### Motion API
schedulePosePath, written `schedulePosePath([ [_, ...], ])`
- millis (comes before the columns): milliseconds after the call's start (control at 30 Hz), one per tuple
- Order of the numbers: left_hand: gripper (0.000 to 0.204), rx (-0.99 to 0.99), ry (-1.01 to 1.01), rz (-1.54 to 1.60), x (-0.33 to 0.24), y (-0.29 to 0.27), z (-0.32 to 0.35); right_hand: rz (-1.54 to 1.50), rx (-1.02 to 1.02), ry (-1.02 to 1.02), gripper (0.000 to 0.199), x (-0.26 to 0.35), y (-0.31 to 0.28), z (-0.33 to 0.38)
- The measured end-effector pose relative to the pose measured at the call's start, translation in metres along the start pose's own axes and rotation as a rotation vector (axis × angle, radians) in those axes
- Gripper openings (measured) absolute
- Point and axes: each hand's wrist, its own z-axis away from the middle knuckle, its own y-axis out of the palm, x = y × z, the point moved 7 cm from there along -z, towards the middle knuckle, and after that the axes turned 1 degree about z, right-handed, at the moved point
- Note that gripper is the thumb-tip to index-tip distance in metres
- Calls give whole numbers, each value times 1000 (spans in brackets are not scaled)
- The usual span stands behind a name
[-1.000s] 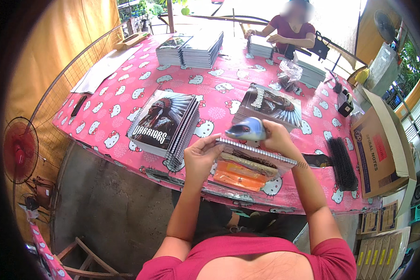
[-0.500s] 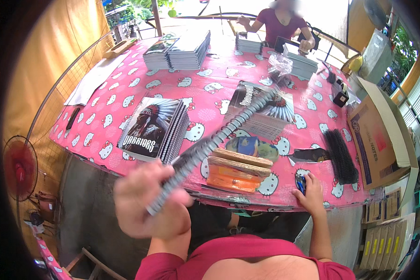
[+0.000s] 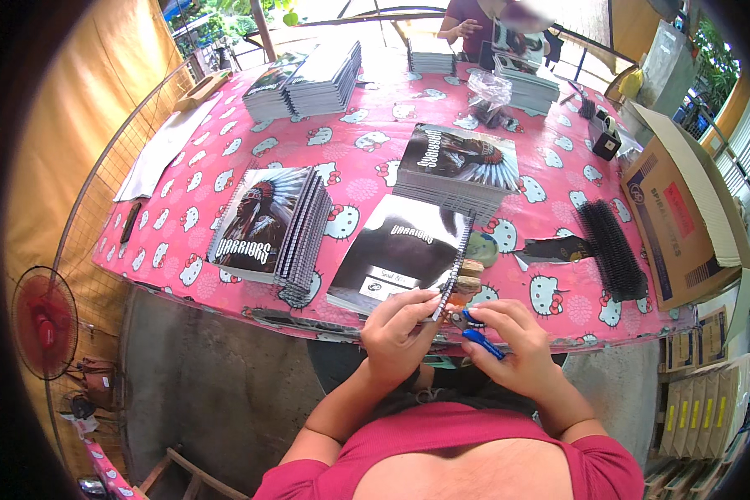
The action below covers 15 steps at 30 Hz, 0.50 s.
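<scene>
My left hand [image 3: 400,337] is pinching the near corner of the spiral notebook [image 3: 392,250], black side up; my right hand [image 3: 512,346] is wrapped round a blue-handled tool [image 3: 482,343], right by the near end of the notebook's coil; well right of the notebook, here's a bundle of black coils [image 3: 612,254], then an open carton [image 3: 683,225], its inside hidden from me; beyond the notebook, a clear plastic bag [image 3: 487,87], with something dark in or under it; under the notebook runs a pink patterned tablecloth [image 3: 362,162]; far left of the notebook, off the table, a red fan [image 3: 46,325]; counting stacks, six: one spiral-bound stack [image 3: 262,221] left of the notebook, one book stack [image 3: 457,162] just beyond it, two paired stacks [image 3: 325,75] beyond and left, two far stacks [image 3: 432,57] beyond, near one other person [image 3: 467,29].
</scene>
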Motion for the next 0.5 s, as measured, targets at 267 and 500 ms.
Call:
schedulePosePath([
  [267,24,-43,191,5,-13,-4,-4,-1320,461,755,32,-48,48,26],
  [500,18,-270,28,-240,6,-55,-39,-647,120,662,33,-75,16,28],
])
